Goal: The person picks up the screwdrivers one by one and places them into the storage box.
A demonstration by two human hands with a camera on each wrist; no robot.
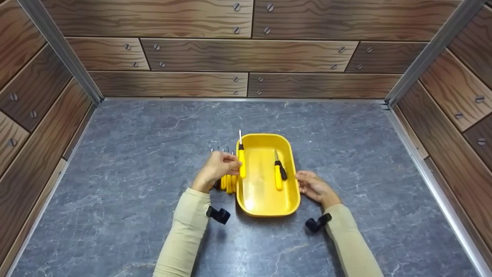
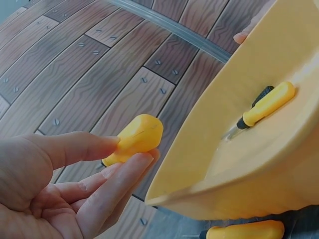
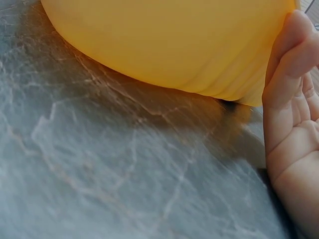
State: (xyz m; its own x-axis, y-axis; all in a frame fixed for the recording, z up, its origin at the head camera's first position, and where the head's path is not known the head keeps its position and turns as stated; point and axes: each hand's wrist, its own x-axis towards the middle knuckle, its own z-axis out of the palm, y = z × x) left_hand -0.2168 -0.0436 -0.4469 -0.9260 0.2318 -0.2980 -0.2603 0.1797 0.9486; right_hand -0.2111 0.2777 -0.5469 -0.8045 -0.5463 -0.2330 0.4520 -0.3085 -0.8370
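Observation:
My left hand (image 1: 222, 167) pinches a screwdriver (image 1: 241, 161) by its yellow handle, thumb on one side and fingers on the other. Its metal tip points away, over the left rim of a yellow tray (image 1: 265, 209). Seen end-on in the left wrist view, the handle (image 2: 142, 132) is faceted. Inside the tray, toward its right side, lie a yellow-handled screwdriver (image 1: 278, 177) and a black-handled one (image 1: 283, 172) partly hidden beside it. My right hand (image 1: 315, 187) touches the tray's right side near the rim with its fingertips; in the right wrist view its fingers (image 3: 284, 84) lie against the outer wall.
Several more yellow-handled screwdrivers (image 1: 229, 184) lie on the table just left of the tray, partly covered by my left hand. The grey marbled tabletop (image 1: 153, 134) is bounded by wood-patterned walls (image 1: 250, 55) at the back and sides.

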